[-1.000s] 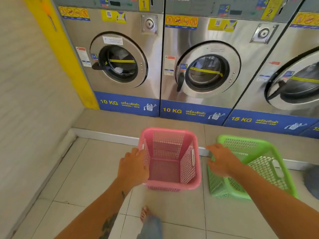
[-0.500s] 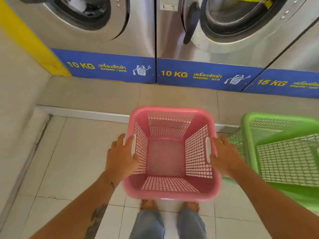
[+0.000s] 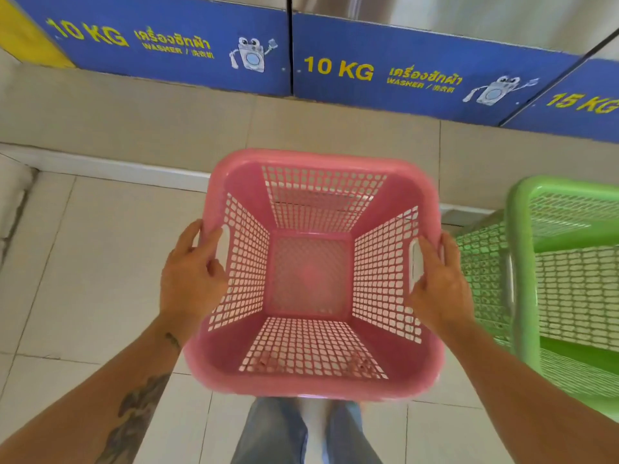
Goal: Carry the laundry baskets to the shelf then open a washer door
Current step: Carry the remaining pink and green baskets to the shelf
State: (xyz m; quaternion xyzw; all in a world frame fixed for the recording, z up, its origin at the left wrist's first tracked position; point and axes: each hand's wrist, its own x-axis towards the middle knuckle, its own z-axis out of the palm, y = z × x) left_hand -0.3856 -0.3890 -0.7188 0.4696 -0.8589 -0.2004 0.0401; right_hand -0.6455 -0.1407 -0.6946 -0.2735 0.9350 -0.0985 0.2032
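Observation:
An empty pink laundry basket [image 3: 311,383] with mesh walls fills the middle of the view, seen from above. My left hand [image 3: 191,279] grips its left handle slot, and my right hand [image 3: 438,283] grips the right one. A green laundry basket [image 3: 522,262] stands on the floor just to the right, close to my right hand. Only the blue base panels of the washers [image 3: 402,82] show along the top; their doors are out of view.
A raised tiled step [image 3: 134,118] with a white edge runs in front of the washers. A wall [image 3: 13,195] closes the left side. My legs in jeans [image 3: 278,433] are below the pink basket on the tiled floor.
Both hands went from reaching toward the two baskets to gripping the pink basket's handles. The view tilted down and closer, so the washer doors left the frame.

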